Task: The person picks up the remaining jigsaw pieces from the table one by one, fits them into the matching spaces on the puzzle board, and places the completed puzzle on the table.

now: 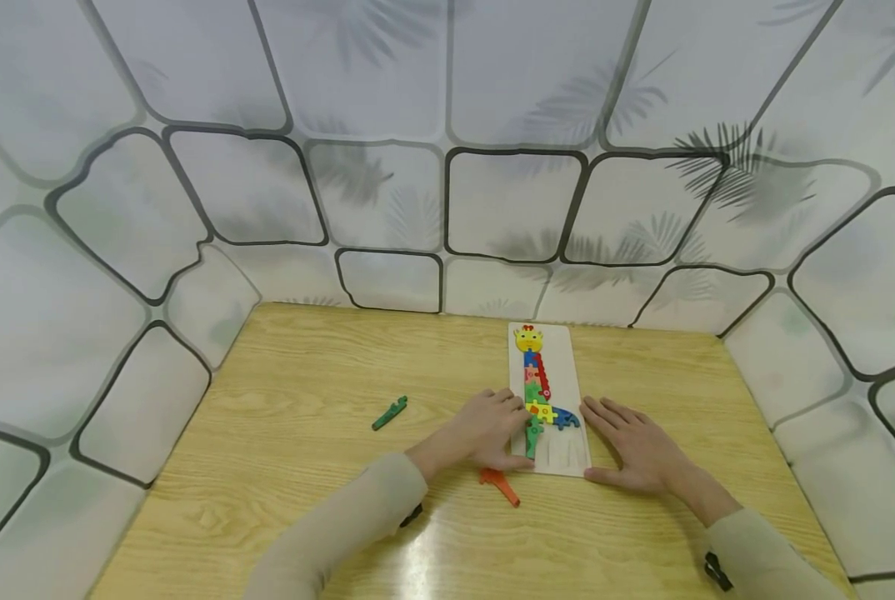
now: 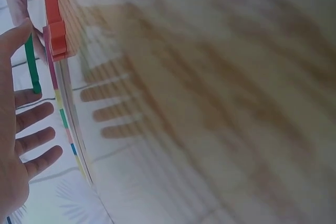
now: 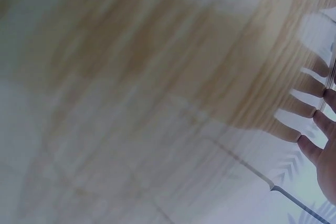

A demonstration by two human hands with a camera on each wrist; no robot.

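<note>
A pale wooden board carries a jigsaw giraffe with a yellow head, a multicoloured neck, a yellow body piece and a blue piece at its right. My left hand reaches over the board's left side. Between its thumb and index finger it pinches a green leg-shaped puzzle piece, which also shows edge-on in the left wrist view. Along the board's lower right edge rests my right hand, its fingers extended and nothing held. In the right wrist view its fingertips meet the tabletop beside the board.
An orange puzzle piece lies just below the board's lower left corner. Farther left lies a dark green puzzle piece on the wood-grain table. Patterned white walls enclose the table's back and sides.
</note>
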